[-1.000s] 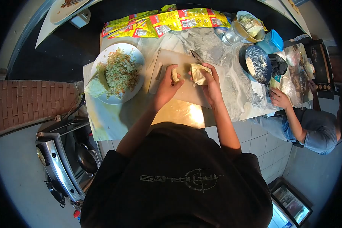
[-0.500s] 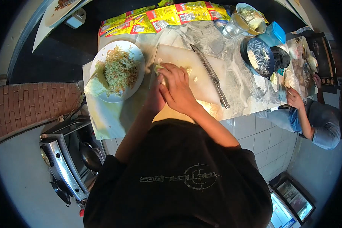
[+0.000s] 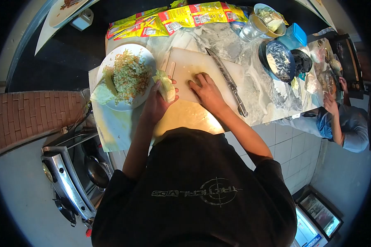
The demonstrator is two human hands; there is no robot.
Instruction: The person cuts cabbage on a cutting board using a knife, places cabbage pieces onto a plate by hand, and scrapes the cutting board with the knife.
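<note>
My left hand [image 3: 157, 101] is wrapped round a pale green cabbage piece [image 3: 166, 88], between the plate and the board. On the white cutting board [image 3: 187, 59], my right hand [image 3: 206, 88] has its fingers curled down on the surface; whether small scraps lie under the fingertips is too small to tell. A knife [image 3: 228, 78] lies along the board's right part, its handle towards me. Left of my left hand, a white plate [image 3: 150, 57] holds shredded cabbage and carrot [image 3: 132, 76], with a larger cabbage piece [image 3: 104, 92] at its left edge.
Yellow and red packets [image 3: 173, 20] line the counter's back. At the back right are a clear cup [image 3: 251, 29], a bowl [image 3: 281, 31], a blue-lidded container [image 3: 294, 37] and a dark pan [image 3: 284, 74]. A co-worker's hand [image 3: 330, 103] is at the right end. A stove [image 3: 70, 185] stands lower left.
The knife was set down on the board by half a second ago. My hands have since parted, the left moving slightly away with the cabbage piece, the right onto the board.
</note>
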